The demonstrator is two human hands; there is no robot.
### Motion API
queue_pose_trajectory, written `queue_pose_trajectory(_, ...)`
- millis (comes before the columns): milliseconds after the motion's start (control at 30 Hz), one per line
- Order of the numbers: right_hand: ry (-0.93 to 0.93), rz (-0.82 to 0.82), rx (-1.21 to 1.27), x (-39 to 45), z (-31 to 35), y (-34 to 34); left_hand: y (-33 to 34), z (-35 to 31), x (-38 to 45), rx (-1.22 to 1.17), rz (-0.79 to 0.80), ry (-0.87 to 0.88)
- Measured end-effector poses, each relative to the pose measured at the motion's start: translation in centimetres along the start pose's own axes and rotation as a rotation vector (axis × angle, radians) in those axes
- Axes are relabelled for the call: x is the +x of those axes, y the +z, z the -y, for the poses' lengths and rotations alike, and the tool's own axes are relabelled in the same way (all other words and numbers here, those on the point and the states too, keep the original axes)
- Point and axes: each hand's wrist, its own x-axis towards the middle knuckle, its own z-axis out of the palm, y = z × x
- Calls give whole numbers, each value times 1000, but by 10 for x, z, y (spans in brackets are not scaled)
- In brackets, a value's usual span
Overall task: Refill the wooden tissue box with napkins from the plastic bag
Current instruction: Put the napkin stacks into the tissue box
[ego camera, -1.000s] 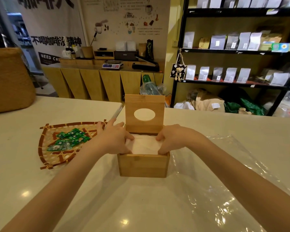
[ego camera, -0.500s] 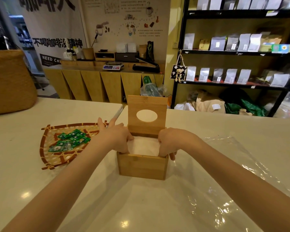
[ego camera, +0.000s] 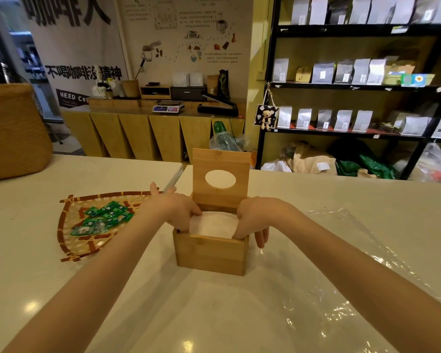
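The wooden tissue box (ego camera: 210, 253) stands on the white counter with its lid (ego camera: 220, 178) raised upright, oval hole facing me. A stack of white napkins (ego camera: 213, 224) fills the box almost to the rim. My left hand (ego camera: 175, 208) grips the stack's left side, fingertips down inside the box. My right hand (ego camera: 252, 217) holds the stack's right side, thumb inside and fingers hanging over the outer right wall. The clear plastic bag (ego camera: 341, 263) lies flat and crumpled on the counter to the right of the box.
A woven bamboo tray (ego camera: 69, 225) with several green sachets (ego camera: 102, 217) lies left of the box. A woven basket (ego camera: 13, 131) stands at the far left. Black shelves (ego camera: 354, 85) with pouches rise behind the counter. A seam between two counter tops runs behind my left hand.
Both hands have pushed the napkin stack lower into the box. My right fingers have slid over the outer right wall.
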Motion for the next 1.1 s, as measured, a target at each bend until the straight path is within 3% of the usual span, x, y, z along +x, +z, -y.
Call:
queue_pose_trajectory(67,-63,-84,91,-10,-7,-8,-6,8,-7,-174,-26,72)
queue_pose_trajectory(167,-135,-415,236,-26,-20,-30,-18,20,-18,-597,-328,126)
queue_pose_trajectory(233,-105,-682,275,-28,-26,-43,-25,21,-18,-682,-580,101)
queue_pose_trajectory(300,-71,-835,276,-24,-24,-47,-27,15,-13,-639,-725,76)
queue_pose_trajectory(400,-115,-849,144,-6,-18,-39,-24,5,0,-506,-784,42)
queue_pose_trajectory(600,-299,-926,349,6,-21,-19,-13,2,9,-471,-929,29)
queue_pose_trajectory(800,-447,-1058,269,-11,-22,-1,6,3,-9,-587,-1010,102)
queue_pose_trajectory(1100,-555,-948,114,-25,-27,58,53,5,-55,-684,-764,334)
